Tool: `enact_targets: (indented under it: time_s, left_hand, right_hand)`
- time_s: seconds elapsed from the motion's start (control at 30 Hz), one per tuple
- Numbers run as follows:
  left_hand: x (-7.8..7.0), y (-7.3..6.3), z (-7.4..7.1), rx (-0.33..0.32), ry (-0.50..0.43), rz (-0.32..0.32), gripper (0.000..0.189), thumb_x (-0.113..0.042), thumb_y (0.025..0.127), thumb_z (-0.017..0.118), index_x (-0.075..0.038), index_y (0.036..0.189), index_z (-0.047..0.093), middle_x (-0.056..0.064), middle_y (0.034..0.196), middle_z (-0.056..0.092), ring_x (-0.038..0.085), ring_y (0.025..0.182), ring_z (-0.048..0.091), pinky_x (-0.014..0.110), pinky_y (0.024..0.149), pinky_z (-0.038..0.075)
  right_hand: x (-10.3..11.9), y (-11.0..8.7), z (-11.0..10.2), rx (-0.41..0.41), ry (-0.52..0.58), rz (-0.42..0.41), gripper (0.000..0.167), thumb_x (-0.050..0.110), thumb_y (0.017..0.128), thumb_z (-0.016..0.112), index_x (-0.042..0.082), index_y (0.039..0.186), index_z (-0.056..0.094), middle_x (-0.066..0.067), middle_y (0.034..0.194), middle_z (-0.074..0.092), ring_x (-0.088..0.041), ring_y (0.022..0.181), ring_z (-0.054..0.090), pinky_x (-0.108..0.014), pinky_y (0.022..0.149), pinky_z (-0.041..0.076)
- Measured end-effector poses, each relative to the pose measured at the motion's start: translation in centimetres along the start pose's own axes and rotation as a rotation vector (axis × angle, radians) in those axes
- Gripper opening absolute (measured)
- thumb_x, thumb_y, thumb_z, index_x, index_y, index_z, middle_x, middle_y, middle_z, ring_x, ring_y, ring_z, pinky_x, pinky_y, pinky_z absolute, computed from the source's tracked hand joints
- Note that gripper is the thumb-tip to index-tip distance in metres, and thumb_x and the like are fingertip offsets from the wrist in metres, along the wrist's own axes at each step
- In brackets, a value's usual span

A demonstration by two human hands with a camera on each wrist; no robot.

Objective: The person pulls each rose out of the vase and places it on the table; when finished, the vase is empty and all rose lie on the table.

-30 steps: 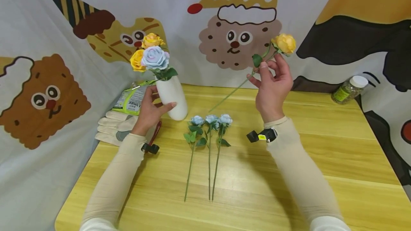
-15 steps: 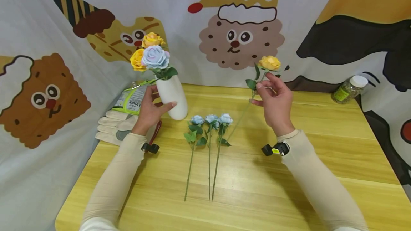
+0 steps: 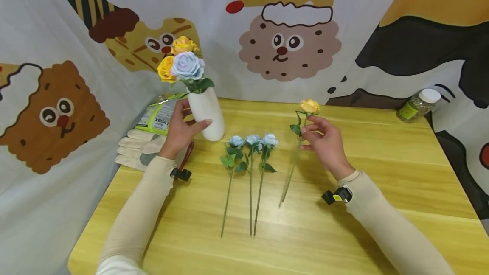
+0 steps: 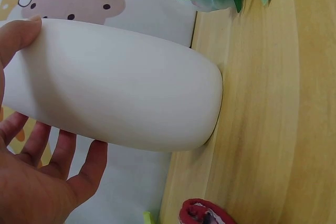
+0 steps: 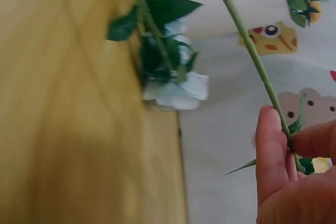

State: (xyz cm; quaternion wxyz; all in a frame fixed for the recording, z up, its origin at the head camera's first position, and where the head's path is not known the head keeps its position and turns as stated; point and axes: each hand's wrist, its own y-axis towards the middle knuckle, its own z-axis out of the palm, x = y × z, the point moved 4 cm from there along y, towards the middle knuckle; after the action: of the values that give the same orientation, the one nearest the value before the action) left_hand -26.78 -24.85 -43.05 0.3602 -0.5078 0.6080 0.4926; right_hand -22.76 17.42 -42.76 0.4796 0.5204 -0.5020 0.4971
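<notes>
A white vase (image 3: 208, 116) stands on the table, and my left hand (image 3: 181, 130) grips it between thumb and fingers. Out of its mouth rise a pale blue rose (image 3: 187, 65) and two yellow roses (image 3: 165, 69). To the right, my right hand (image 3: 324, 141) pinches the stem of another yellow rose (image 3: 309, 105) just below its bloom; the long green stem (image 5: 257, 61) slants across the right wrist view. Between the hands, three light blue roses (image 3: 253, 140) lie side by side on the table, their stems towards me.
Left of the vase lie folded work gloves (image 3: 133, 150), a green and grey packet (image 3: 156, 116) and a red item (image 3: 187, 156). A jar with a white lid (image 3: 418, 105) stands at the back right of the wooden table (image 3: 389, 169). A printed cloth (image 3: 225, 54) hangs behind.
My right hand has come down and nearer to me with the yellow rose, whose stem has swung more upright, its end now right of the blue roses. The left hand stays on the vase.
</notes>
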Motion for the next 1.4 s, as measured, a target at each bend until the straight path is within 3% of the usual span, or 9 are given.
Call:
enact_targets:
  time_s: [0.47,0.8,1.0,1.2,1.4]
  left_hand:
    - [0.0,0.2,0.1,-0.006,0.001,-0.003,0.077,-0.024,0.086,0.090,-0.015,0.146,0.044,0.008,0.145,0.051,0.026,0.129,0.056,0.057,0.108,0.052]
    - [-0.1,0.2,0.2,-0.007,-0.009,-0.003,0.078,-0.024,0.085,0.091,-0.015,0.146,0.044,0.008,0.146,0.050,0.026,0.129,0.056,0.058,0.109,0.051]
    - [0.2,0.2,0.0,-0.006,-0.005,-0.011,0.078,-0.025,0.085,0.091,-0.015,0.146,0.043,0.008,0.145,0.050,0.026,0.129,0.055,0.058,0.109,0.051]
    - [0.2,0.2,0.0,-0.007,-0.006,-0.002,0.077,-0.024,0.085,0.091,-0.014,0.145,0.044,0.009,0.145,0.050,0.028,0.130,0.055,0.058,0.109,0.052]
    - [0.2,0.3,0.1,-0.003,-0.001,0.002,0.078,-0.026,0.085,0.091,-0.014,0.145,0.044,0.009,0.145,0.050,0.027,0.129,0.056,0.058,0.108,0.052]
  right_hand:
    - [-4.7,-2.8,1.9,0.118,-0.092,0.182,0.052,0.004,0.101,0.068,0.000,0.149,0.048,-0.010,0.104,0.068,-0.015,0.078,0.069,-0.038,0.070,0.067]
    - [-6.3,-3.7,2.8,0.226,-0.143,0.269,0.048,0.000,0.101,0.066,-0.006,0.144,0.045,-0.023,0.111,0.067,-0.023,0.080,0.072,-0.038,0.075,0.067]
    - [-6.6,-3.3,3.4,0.264,-0.210,0.283,0.045,0.000,0.100,0.068,-0.006,0.141,0.049,-0.025,0.115,0.066,-0.024,0.081,0.074,-0.036,0.075,0.067]
    - [-6.4,-3.0,4.2,0.289,-0.207,0.301,0.045,-0.002,0.099,0.069,-0.008,0.140,0.051,-0.024,0.114,0.067,-0.023,0.080,0.075,-0.035,0.076,0.067]
    - [-6.0,-2.8,3.6,0.317,-0.265,0.293,0.047,0.006,0.100,0.070,-0.008,0.143,0.053,-0.024,0.118,0.068,-0.024,0.086,0.076,-0.035,0.079,0.066]
